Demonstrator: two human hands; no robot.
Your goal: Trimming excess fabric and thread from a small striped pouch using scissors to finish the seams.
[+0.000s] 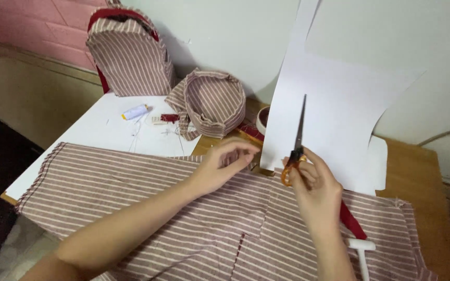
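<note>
My right hand (313, 190) grips orange-handled scissors (297, 143), blades pointing up and away, closed or nearly so, in front of a large white paper sheet (334, 104). My left hand (225, 164) rests with fingers curled at the paper's lower left edge, pinching something small that I cannot make out. Both hands hover over a maroon-and-white striped cloth (147, 203) spread across the table.
A striped fabric bag (128, 52) stands at the back left, a striped round cap-like piece (212, 101) beside it. A white thread spool (135, 112) and small bits lie on white paper. A red strip (351, 221) and a white tool (363, 252) lie at right on the wooden table (417, 177).
</note>
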